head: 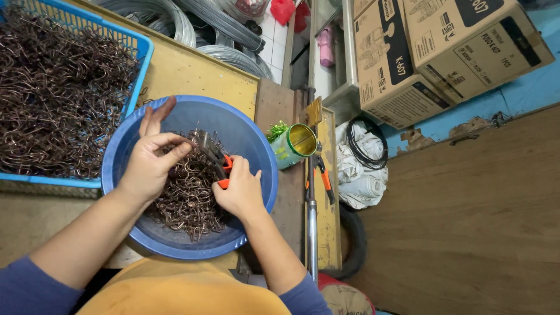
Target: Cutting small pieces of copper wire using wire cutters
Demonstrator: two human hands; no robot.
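Far left: a blue crate [137, 64] is sitting on the table [192, 73], heaped with dark brown wire hooks [55, 87].

Just right of it, a round blue basin [256, 151] is resting on the table edge, holding a smaller pile of bent wire pieces [186, 198]. Both hands are working over this pile.

Left hand [149, 163]: grip is pinching one wire piece between thumb and curled fingers, index finger pointing up and away. The pinched piece is lying right at the nose of the pliers [213, 154].

Right hand [239, 192]: grip is pressed together around the orange handles of the pliers, the metal jaws reaching up-left toward the left hand's fingertips. Whether the jaws are biting the wire, cannot tell.

Right of the basin: a green tin can [294, 144] is lying tipped on a wooden plank [329, 221], open mouth showing a gold inside. A second pair of orange-handled pliers [322, 175] is lying beside a metal rod [312, 221].

Beyond: white cloth [361, 175] with a black cable coil, a wooden floor [466, 221], cardboard boxes [443, 46] top right, coils of grey wire [192, 26] behind the table.
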